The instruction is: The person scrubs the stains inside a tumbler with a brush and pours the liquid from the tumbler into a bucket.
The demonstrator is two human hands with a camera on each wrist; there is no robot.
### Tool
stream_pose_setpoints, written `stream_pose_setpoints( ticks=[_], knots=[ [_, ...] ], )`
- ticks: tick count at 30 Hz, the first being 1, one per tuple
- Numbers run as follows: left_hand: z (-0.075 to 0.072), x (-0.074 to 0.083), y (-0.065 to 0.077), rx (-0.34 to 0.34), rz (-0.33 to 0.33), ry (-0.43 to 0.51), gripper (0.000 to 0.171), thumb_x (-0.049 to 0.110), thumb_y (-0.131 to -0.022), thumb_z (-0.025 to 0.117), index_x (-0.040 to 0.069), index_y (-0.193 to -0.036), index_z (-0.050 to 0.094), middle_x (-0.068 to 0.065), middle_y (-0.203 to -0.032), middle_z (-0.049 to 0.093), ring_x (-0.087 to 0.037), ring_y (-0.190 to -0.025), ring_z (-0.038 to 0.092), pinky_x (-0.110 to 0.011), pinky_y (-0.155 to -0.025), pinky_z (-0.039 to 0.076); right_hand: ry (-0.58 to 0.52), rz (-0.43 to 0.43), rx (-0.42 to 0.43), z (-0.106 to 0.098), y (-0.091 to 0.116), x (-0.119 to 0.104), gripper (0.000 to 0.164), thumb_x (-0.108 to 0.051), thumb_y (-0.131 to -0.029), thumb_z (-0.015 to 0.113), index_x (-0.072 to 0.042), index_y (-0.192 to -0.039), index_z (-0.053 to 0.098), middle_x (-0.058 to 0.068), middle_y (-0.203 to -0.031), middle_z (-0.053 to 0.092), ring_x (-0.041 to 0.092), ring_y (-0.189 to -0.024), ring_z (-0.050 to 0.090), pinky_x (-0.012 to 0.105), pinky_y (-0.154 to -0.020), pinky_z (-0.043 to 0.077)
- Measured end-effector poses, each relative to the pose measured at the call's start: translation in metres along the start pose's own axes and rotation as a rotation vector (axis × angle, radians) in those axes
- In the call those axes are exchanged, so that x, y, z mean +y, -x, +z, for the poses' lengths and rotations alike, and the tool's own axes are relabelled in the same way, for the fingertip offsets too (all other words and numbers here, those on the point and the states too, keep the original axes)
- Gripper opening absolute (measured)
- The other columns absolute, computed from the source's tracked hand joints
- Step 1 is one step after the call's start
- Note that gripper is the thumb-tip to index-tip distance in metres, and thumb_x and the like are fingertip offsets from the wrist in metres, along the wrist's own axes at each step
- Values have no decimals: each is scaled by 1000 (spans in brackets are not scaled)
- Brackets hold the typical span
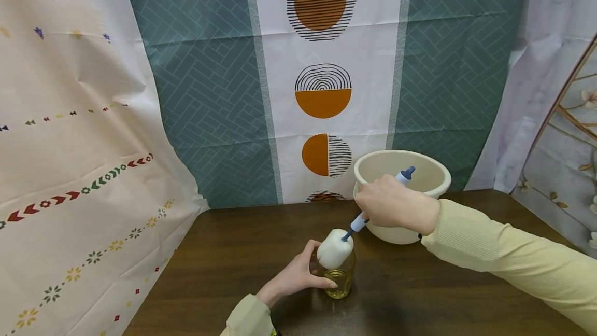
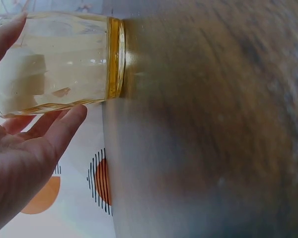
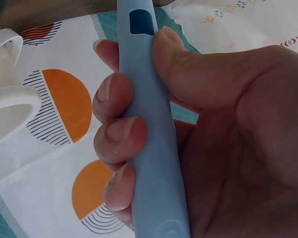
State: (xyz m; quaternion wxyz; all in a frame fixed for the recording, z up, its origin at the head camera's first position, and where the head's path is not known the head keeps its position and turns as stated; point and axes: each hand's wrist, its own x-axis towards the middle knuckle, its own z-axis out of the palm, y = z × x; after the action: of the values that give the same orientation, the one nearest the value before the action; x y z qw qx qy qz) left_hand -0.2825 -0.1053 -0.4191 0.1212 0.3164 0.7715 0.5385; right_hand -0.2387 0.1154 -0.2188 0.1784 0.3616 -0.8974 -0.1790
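Cloths (image 1: 210, 77): teal behind the scene, split by a white strip of orange-and-black circles; a cream patterned one to the left and a flowered one to the right, both cut off by the head view's edges.
Bench (image 1: 224, 253): dark brown, grained; its near edge is out of the head view, and the left wrist view blurs it.
Bucket (image 1: 396, 235): cream, round, near the bench's back edge; the right hand and brush cover part of it, and its floor cannot be seen.
Sleeves (image 1: 494, 242): pale yellow, both running out of the head view.
Brush (image 1: 358, 223): light blue handle, dark blue neck and tip, a dark inset near the thumb; it slants down from before the bucket to the glass, its middle hidden in the grip.
Right hand (image 1: 392, 202): fingers wrapped round the brush handle, thumb along it.
Left hand (image 1: 298, 273): fingers and thumb curved about the glass, gripping it from either side; some fingers are hidden behind.
Glass (image 1: 344, 285): clear, amber-tinted, thick-based, upright at the bench; whether its base touches the wood is hard to tell.
Sponge (image 1: 333, 250): white, rounded, on the brush's lower end at the glass's mouth; how deep it sits is unclear.
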Motion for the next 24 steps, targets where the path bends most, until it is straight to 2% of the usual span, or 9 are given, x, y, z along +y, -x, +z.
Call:
stream_pose_setpoints(
  ticks=[9,24],
  knots=[
    [0,1,0,2,3,-10,63,12,-74,76,12,-120,33,-1,-113,47,-15,-102,49,-34,-77,45,29,12,18,-2,0,0,23,-22,-72,75,-10,-64,57,-1,-55,43,14,-43,40,29,-39,37],
    [0,3,1,10,-13,-44,62,16,-74,75,13,-120,33,0,-113,47,-14,-103,48,-29,-77,44,54,25,17,-6,4,0,23,-23,-71,76,-13,-65,56,-2,-55,45,14,-44,41,29,-40,36]
  ],
)
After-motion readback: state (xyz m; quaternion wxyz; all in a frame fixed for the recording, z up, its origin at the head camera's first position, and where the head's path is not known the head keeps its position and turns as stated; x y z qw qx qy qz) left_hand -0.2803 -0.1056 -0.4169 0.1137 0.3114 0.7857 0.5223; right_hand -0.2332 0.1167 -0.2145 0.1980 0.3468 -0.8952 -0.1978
